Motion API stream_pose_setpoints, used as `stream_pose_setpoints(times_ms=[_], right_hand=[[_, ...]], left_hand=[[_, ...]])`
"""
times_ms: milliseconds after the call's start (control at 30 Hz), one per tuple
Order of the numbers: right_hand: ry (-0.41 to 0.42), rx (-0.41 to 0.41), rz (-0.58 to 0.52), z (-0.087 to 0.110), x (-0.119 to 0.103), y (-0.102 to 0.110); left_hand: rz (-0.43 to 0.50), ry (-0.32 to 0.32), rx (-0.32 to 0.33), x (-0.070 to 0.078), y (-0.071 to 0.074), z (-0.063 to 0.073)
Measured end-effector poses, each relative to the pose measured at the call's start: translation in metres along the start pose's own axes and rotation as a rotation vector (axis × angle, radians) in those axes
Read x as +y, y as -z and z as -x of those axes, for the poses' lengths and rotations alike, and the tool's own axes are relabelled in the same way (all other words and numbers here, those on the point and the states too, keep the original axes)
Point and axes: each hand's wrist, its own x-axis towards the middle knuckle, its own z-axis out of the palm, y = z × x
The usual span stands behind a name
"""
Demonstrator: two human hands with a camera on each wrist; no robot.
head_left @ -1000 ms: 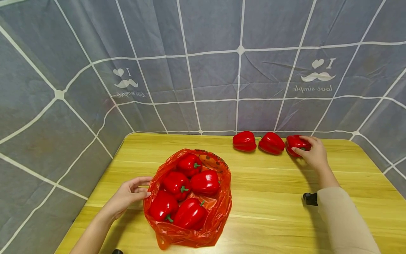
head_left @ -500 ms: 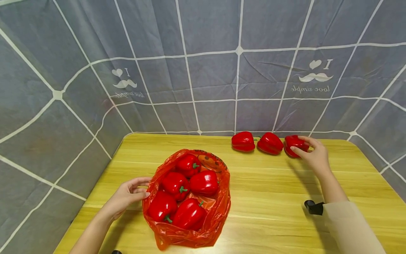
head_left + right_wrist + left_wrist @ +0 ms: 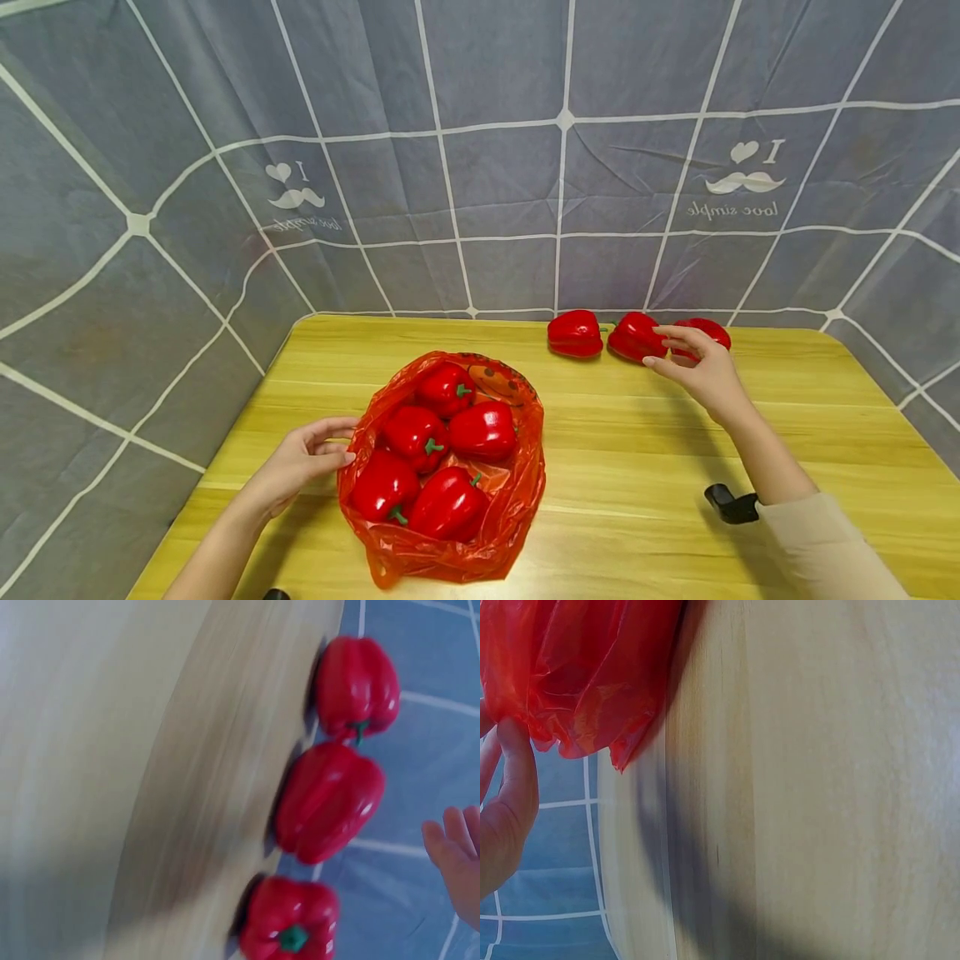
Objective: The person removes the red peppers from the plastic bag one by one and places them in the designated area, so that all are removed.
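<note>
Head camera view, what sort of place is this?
Probably an indoor, staged tabletop setup: a wood-grain table backed by wrinkled grey cloth with white lines, and three red peppers lined up along the table's far edge.

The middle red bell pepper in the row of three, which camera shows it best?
The right wrist view: no hand covers the middle red bell pepper there. In the head view, the right hand hides part of it; the left wrist view doesn't show it.
</note>
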Motion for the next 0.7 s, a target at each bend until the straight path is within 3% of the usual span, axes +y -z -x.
stream_pose_setpoints(times_ms=[333, 700], right_hand=[[0.085, -0.151, -0.082, 0.005, -0.026, -0.026], [0.144, -0.287, -0.225, 0.011, -0.056, -0.067]], left_hand=[[0.004, 0.006, 0.011, 0.0, 0.0, -0.001], [0.031, -0.023, -0.01, -0.002, 0.0, 0.0]])
